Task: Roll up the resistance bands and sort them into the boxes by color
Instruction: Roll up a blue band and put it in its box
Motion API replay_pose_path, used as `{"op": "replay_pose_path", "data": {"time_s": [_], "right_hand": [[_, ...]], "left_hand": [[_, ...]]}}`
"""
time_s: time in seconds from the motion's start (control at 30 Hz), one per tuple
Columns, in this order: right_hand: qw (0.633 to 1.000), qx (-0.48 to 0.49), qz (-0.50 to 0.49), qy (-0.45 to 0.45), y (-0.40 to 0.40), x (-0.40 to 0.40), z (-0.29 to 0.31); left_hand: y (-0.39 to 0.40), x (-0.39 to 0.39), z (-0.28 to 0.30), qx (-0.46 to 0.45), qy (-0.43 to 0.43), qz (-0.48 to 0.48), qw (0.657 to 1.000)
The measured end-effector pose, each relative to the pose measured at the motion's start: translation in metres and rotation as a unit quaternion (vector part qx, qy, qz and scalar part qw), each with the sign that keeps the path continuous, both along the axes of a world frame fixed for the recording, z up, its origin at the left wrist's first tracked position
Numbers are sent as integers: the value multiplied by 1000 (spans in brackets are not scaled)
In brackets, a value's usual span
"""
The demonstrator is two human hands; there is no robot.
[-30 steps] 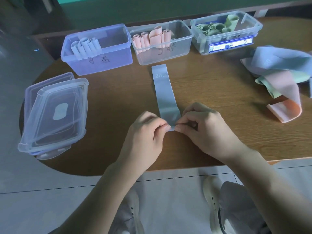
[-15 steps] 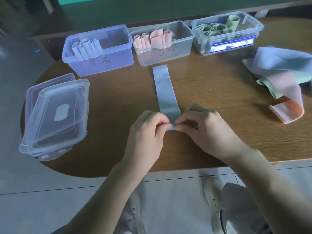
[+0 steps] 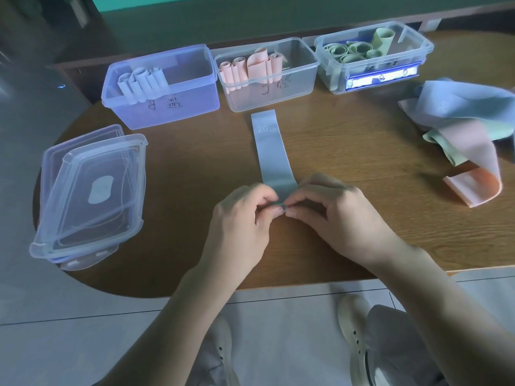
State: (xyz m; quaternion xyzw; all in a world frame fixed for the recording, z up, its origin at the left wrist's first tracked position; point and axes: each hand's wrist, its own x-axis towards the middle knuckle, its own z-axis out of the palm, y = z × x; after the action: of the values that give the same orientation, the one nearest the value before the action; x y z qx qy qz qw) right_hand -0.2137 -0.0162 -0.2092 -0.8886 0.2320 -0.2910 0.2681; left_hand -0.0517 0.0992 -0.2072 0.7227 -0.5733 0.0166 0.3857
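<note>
Lay flat at centre frame: blue band (image 3: 272,151), far end just short of the pink box (image 3: 267,76), near end pinched between both hands. Left hand (image 3: 242,218) and right hand (image 3: 334,215) each clamped on that near edge, thumb against fingertips, meeting at the middle. Seemed the very start of the roll. Best done by turning a tight first fold, kept square to the strip's long edges, then walked away up the frame with even pressure from both sides. Destined, by colour, for the blue box (image 3: 158,87) at upper left. Remained at right edge: pile of unrolled bands (image 3: 462,126).
</note>
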Motion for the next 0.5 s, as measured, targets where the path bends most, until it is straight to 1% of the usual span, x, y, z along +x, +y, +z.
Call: {"op": "replay_pose_path", "data": {"time_s": [0.07, 0.17, 0.27, 0.33, 0.43, 0.5], "right_hand": [[1000, 2, -13, 9, -2, 0, 0], [999, -18, -39, 14, 1, 3, 1], [997, -39, -59, 15, 0, 6, -1], [997, -46, -57, -4, -2, 8, -4], [996, -63, -55, -42, -3, 11, -8], [996, -63, -50, -48, -4, 12, -7]], "left_hand": [[-1, 0, 0, -4, 1, 2, 1000], [-3, 0, 0, -6, -27, 10, 1000], [-4, 3, 1, 5, -36, 21, 999], [-5, 5, 1, 19, -41, 21, 999], [-8, 8, 0, 9, -42, 12, 999], [-11, 11, -3, 2, -40, 13, 999]]}}
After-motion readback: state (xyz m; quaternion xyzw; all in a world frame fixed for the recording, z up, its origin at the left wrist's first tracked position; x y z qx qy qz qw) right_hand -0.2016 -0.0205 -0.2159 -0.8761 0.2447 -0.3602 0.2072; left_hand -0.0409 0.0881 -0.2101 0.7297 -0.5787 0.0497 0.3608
